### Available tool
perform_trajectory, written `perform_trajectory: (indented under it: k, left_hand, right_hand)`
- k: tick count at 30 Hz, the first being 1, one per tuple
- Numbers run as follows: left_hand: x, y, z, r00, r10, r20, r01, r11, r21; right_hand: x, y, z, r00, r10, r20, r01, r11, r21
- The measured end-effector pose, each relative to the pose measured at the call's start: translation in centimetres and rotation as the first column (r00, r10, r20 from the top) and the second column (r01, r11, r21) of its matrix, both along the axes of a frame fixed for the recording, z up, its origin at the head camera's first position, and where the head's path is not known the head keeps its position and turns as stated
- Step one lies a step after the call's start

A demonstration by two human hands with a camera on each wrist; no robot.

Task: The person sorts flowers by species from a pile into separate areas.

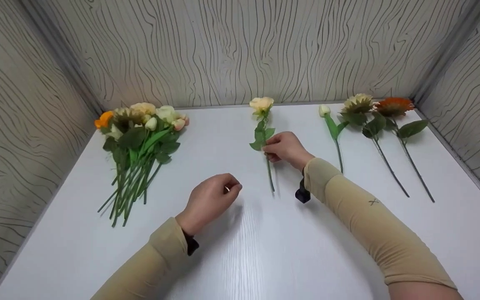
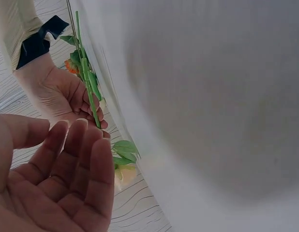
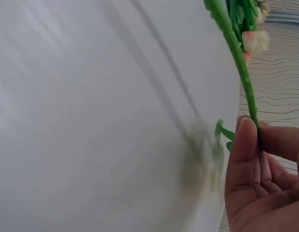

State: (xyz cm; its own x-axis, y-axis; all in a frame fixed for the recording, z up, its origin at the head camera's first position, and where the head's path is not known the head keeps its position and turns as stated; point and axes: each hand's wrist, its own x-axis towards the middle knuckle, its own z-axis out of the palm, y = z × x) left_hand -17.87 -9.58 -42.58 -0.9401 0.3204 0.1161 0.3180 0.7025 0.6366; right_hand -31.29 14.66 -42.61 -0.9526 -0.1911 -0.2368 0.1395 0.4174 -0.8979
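Observation:
My right hand [image 1: 286,149] pinches the green stem [image 3: 242,72] of a pale peach rose [image 1: 261,104] between thumb and fingers, just below its leaves. The bloom points toward the back wall and the stem's cut end toward me. Its shadow falls on the white table beside it. My left hand [image 1: 210,201] hovers to the left and nearer to me, fingers loosely bent and holding nothing. In the left wrist view its palm [image 2: 57,193] is bare, with the right hand and the stem beyond.
At the left lies a bunch of mixed artificial flowers [image 1: 140,137], stems toward me. On the right lie a white tulip [image 1: 324,111], a cream flower [image 1: 357,103] and an orange flower [image 1: 393,106], spaced apart. Patterned walls [image 1: 231,50] enclose the table [image 1: 265,258] at the back and sides.

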Motion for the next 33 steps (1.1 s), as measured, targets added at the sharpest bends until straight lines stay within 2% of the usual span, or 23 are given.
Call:
perform_trajectory:
  k: [11,19,28,33]
  left_hand:
    - [-0.2,-0.2,-0.1,1.0,0.007,0.024,-0.007,1.0,0.004]
    - [-0.3,-0.4,0.0,0.999,0.006,0.032,-0.006,1.0,0.002]
    - [-0.8,-0.8,0.0,0.999,0.004,0.033,-0.004,1.0,-0.017]
    - [-1.2,-1.7,0.0,0.999,0.04,0.035,-0.04,0.999,-0.014]
  right_hand:
    - [-0.7,-1.2,-0.9,0.999,-0.033,0.003,0.033,0.999,0.042]
    - [-0.7,-1.6,-1.7,1.0,-0.011,0.008,0.01,0.996,0.093]
    - [-0.7,-1.3,-1.6,1.0,0.014,-0.023,-0.011,0.993,0.115]
    - [-0.7,-0.8,-1.4,1.0,0.012,-0.025,-0.008,0.989,0.145]
